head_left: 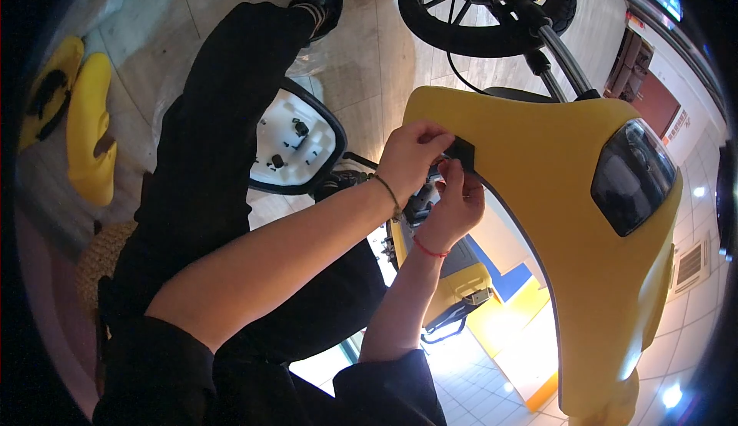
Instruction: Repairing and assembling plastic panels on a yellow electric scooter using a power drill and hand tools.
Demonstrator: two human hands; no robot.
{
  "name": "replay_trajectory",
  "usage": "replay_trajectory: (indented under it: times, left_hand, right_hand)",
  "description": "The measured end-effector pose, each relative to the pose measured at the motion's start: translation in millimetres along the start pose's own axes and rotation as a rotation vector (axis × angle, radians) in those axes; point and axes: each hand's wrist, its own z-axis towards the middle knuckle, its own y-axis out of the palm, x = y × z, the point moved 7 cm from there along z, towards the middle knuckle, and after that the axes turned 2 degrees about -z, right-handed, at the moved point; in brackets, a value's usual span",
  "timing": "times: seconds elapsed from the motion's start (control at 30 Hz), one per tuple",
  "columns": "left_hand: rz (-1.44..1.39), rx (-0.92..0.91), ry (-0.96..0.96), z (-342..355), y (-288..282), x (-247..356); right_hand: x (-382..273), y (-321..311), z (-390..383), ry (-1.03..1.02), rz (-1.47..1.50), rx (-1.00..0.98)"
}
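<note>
My two hands meet at the edge of a large yellow scooter body panel point(523, 130), beside a small black flat piece point(462, 152) on that edge. My left hand point(415, 152), with a dark cord at the wrist, has thumb and fingers pinched together at the black piece. Just below it my right hand point(459, 205), wearing a red cord, is also closed in a pinch. Whatever sits between the fingertips is too small to make out. Dark mechanical parts point(419, 205) show partly behind my hands.
A white tray with a black rim point(336, 138) holds small screws and black parts, beside my black-trousered leg point(207, 103). Yellow curved covers point(91, 130) lie on the floor at left. A spoked wheel point(410, 11) stands at the top; a dark headlight point(632, 180) sits in the panel.
</note>
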Motion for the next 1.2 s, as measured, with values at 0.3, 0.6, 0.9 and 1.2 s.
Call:
replay_trajectory:
  times: [0.3,0.6,0.9,1.2]
  left_hand:
    - [-0.117,-0.059,-0.078,-7,6,1]
    - [-0.048,-0.034,-0.088,-5,1,0]
    - [0.218,-0.09,0.026,-1,0,-5]
    - [0.24,-0.153,0.034,-2,0,1]
  right_hand:
    - [5,6,-3,-0.12,-0.023,0.063]
    - [-1,8,-3,-0.203,0.033,0.106]
    - [-2,11,-3,-0.187,0.045,0.08]
    - [1,13,-4,-0.174,0.035,0.085]
